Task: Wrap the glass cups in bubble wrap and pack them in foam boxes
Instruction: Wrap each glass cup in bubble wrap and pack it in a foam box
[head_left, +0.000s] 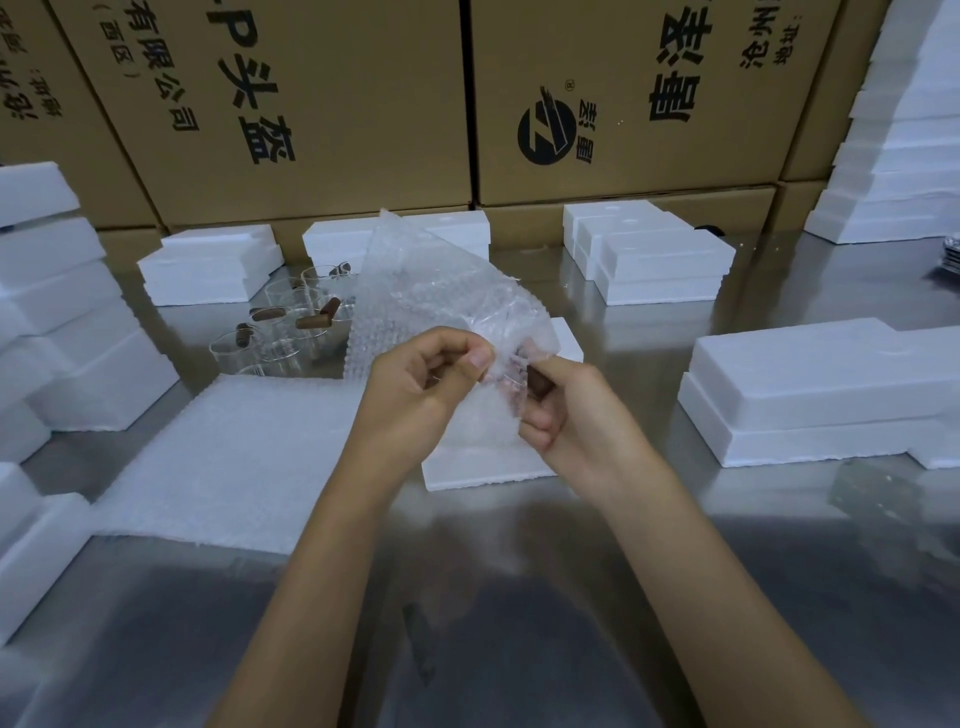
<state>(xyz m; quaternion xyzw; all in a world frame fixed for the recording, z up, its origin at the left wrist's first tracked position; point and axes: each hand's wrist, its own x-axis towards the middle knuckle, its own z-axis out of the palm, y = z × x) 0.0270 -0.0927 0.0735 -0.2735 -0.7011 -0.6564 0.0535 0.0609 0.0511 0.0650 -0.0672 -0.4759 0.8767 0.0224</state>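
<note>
Two bare forearms, no sleeves, watch or rings; left hand (415, 375) and right hand (563, 410) ungloved, nails short

A single head-worn wide-angle camera looks forward and down across a steel bench (675, 597), close above the person's forearms, which rise from the near edge to mid-frame. Stacked cardboard cartons (322, 104) close off the far side, and straight lines bow toward the frame edges.

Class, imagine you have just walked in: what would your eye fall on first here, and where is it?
First, the two hands, left hand and right hand, at the centre, holding a sheet of bubble wrap above the metal table. Next, bare glass cups cluster behind and to the left, with big cardboard boxes walling the back.
</note>
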